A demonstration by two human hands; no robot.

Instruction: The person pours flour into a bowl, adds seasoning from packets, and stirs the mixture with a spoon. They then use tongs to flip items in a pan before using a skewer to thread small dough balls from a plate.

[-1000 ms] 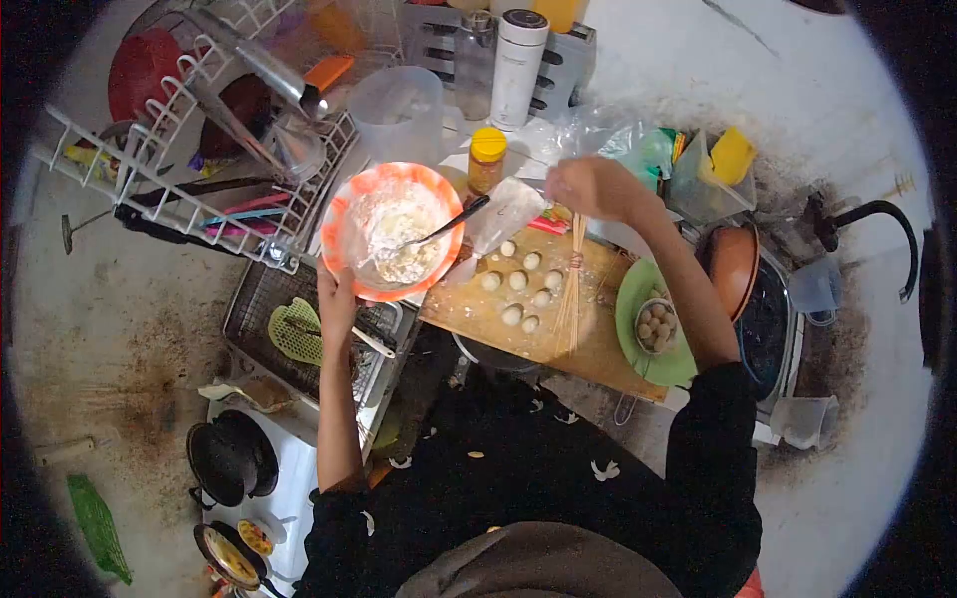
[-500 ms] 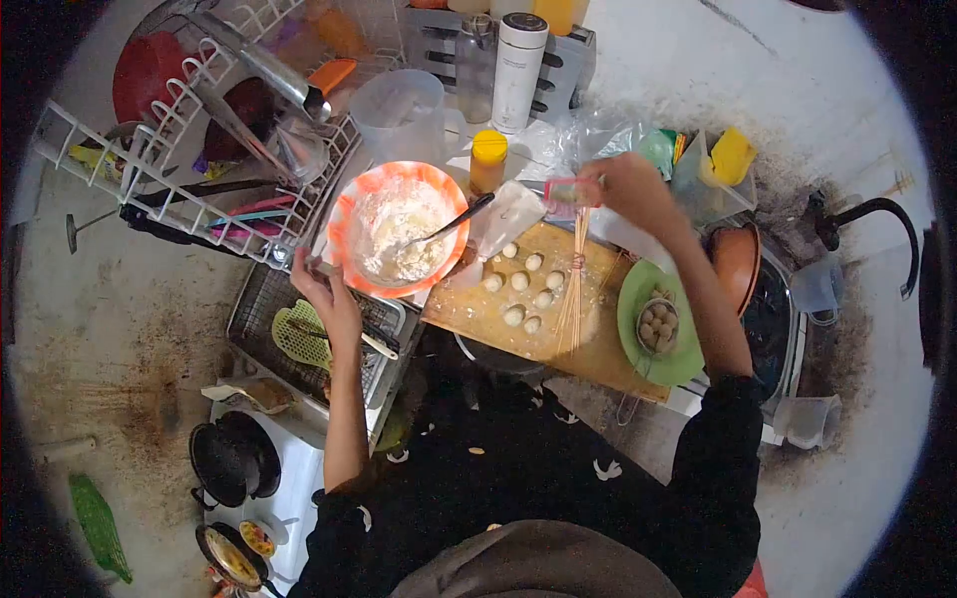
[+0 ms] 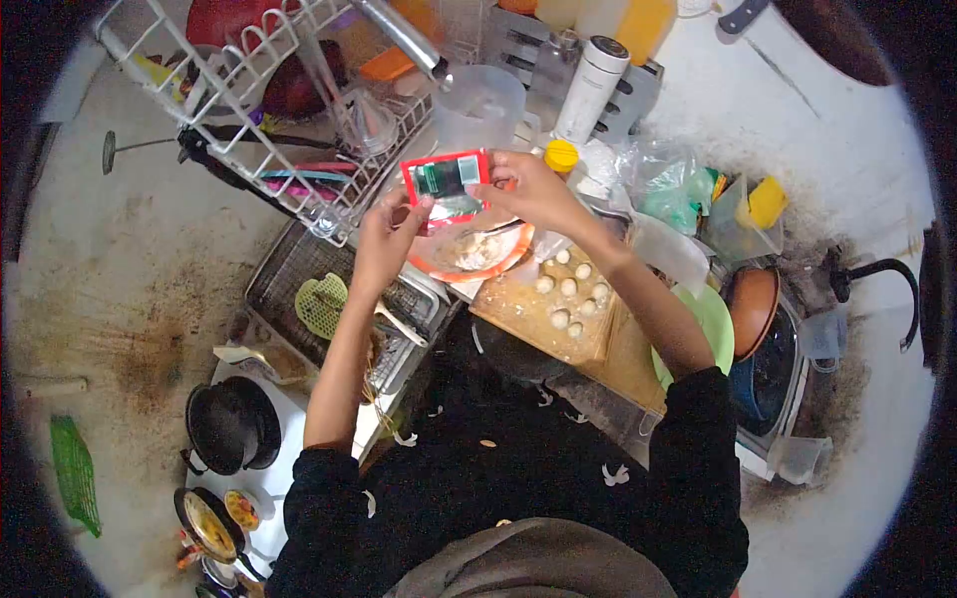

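Nearest the body, a pale brown wooden board [image 3: 513, 306] bears small, round, off-white balls [image 3: 568, 287]; they lie in a loose cluster, some spaced apart and some close together, the gaps perhaps serving to limit sticking. A light green, round-rimmed plate [image 3: 711, 317] lies to the right, partly covered by the right forearm.

Beyond the board's left part, an orange-and-white round bowl [image 3: 469, 275] contains a pale, crumbly-looking mixture [image 3: 480, 249]. Its far side is hidden by the hands and by a flat, red-bordered packet [image 3: 439, 176] with a dark green panel, held up above the bowl in this view.

The left hand [image 3: 384, 244] pinches the packet's lower left corner, thumb on the visible face and fingers bent at its edge. The right hand [image 3: 538, 191] grips the opposite edge, its thumb over the face and its fingers curled, partly out of sight behind. Neither set of fingers is spread wide. The two-sided hold appears to keep the packet flat and its printed face turned toward the wearer.

Farther off stand a yellow-lidded jar [image 3: 561, 155], a translucent plastic pitcher [image 3: 480, 103] and a white, dark-capped cylindrical bottle [image 3: 592, 92], which leans in this view.
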